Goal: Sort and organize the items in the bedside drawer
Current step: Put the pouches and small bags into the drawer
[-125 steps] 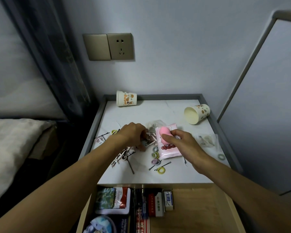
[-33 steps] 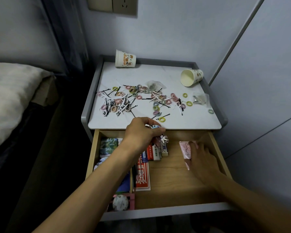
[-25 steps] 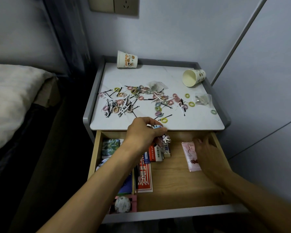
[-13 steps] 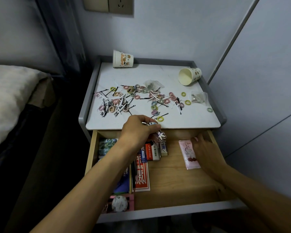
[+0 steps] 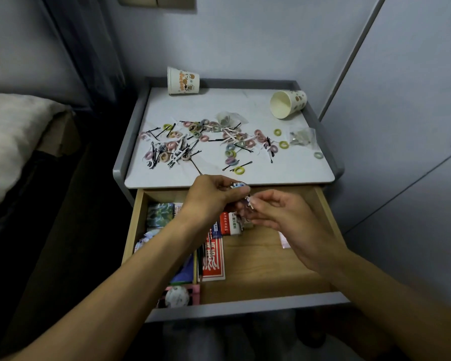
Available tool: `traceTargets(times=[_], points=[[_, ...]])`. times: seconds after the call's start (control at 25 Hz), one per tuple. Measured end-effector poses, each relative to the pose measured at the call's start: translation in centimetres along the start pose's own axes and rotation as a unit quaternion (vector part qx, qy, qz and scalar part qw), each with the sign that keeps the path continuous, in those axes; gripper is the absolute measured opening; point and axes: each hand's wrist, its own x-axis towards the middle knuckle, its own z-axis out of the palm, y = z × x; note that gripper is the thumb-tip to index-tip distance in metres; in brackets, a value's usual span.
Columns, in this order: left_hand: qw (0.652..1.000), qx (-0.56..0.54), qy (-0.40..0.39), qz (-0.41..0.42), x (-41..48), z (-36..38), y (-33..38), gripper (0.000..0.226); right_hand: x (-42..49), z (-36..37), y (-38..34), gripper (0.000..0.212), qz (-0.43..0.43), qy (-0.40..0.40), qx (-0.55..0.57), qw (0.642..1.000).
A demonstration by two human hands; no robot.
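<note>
The wooden drawer [image 5: 268, 259] of the bedside table stands pulled out. Over its back edge my left hand [image 5: 211, 196] is closed on a small bunch of charms or trinkets [image 5: 241, 187]. My right hand [image 5: 279, 214] pinches the dangling end of the same bunch [image 5: 249, 204]. A pink packet [image 5: 283, 242] lies in the drawer, mostly hidden under my right wrist. Red and white card boxes [image 5: 228, 225] and a red booklet [image 5: 211, 261] lie in the drawer's middle. Printed packets [image 5: 162, 213] fill its left side.
On the white tabletop [image 5: 284, 170] lie several scattered hair ties [image 5: 231, 153] and black hairpins [image 5: 156, 155]. Two paper cups [image 5: 182, 80] [image 5: 287, 104] lie tipped over at the back. A clear bag [image 5: 301, 136] sits at the right. A bed [image 5: 11, 136] is on the left.
My right hand let go of the pink packet in the drawer and came up left to the bunch in my left hand. The left hand has barely moved.
</note>
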Motion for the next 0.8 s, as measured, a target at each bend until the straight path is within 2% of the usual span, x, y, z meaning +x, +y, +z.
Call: traceTargets(times=[0.16, 0.44, 0.64, 0.8], points=[[0.999, -0.027, -0.014, 0.008, 0.5, 0.1, -0.2, 0.015, 0.7, 0.0, -0.1, 0.016, 0.015, 0.024, 0.022, 0.999], [0.995, -0.090, 0.033, 0.002, 1.0, 1.2, -1.0, 0.018, 1.6, -0.2, 0.5, 0.008, 0.030, 0.023, 0.102, 0.994], [0.988, -0.113, 0.107, -0.007, 0.7, 0.9, -0.6, 0.021, 1.2, 0.6, 0.7, 0.015, -0.063, 0.014, 0.003, 0.998], [0.991, -0.063, 0.119, 0.005, 0.1, 0.6, -0.6, 0.014, 1.3, 1.3, 0.7, 0.023, -0.070, -0.015, -0.018, 0.997]])
